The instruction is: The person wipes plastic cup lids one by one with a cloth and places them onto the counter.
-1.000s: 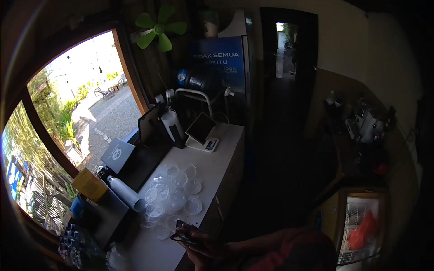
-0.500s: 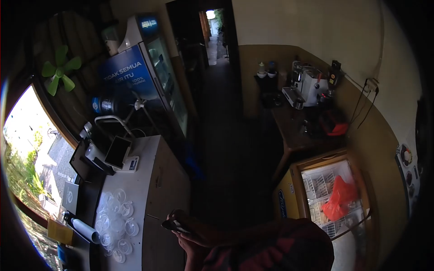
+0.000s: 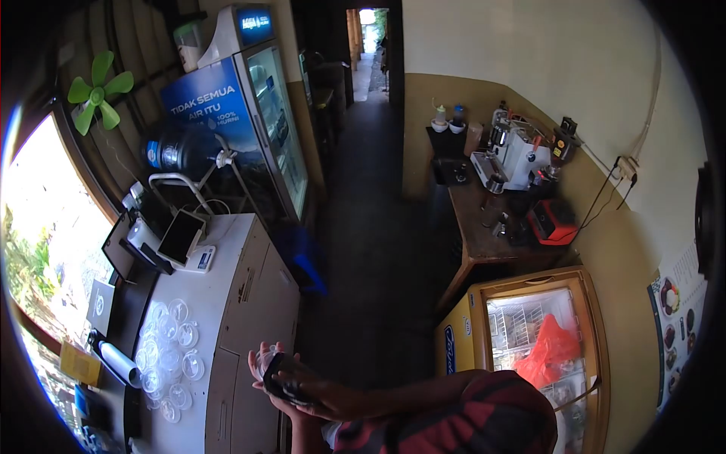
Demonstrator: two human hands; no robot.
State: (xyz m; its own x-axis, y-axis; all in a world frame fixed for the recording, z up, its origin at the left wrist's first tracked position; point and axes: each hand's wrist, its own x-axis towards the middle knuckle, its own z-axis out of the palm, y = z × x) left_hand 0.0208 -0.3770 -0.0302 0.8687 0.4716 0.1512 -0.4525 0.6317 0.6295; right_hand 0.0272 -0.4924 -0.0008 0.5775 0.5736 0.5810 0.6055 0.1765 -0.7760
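Both hands are together at the bottom centre, beside the front of the white counter [image 3: 195,303]. My left hand [image 3: 266,368] comes up from below, fingertips spread around the far side of a dark, flat object [image 3: 283,377]. Over the near side of this object lies my right hand [image 3: 321,395], its arm reaching in from the right in a red and black sleeve. Shadow hides the right fingers and what the object is. Clear plastic lids [image 3: 162,349] lie in a loose group on the counter, left of the hands.
A tablet stand [image 3: 181,238] and grey cylinder [image 3: 119,365] are on the left. An open freezer [image 3: 469,314] holds a red bag [image 3: 550,352]. Beyond it, a brown counter [image 3: 478,227] bears a coffee machine [image 3: 522,155]. A drinks fridge [image 3: 276,136] stands behind.
The view has swung right, so the counter and lids sit further left and the freezer shows more. Both hands stay together on the dark object; the left fingertips now show more clearly, spread apart.
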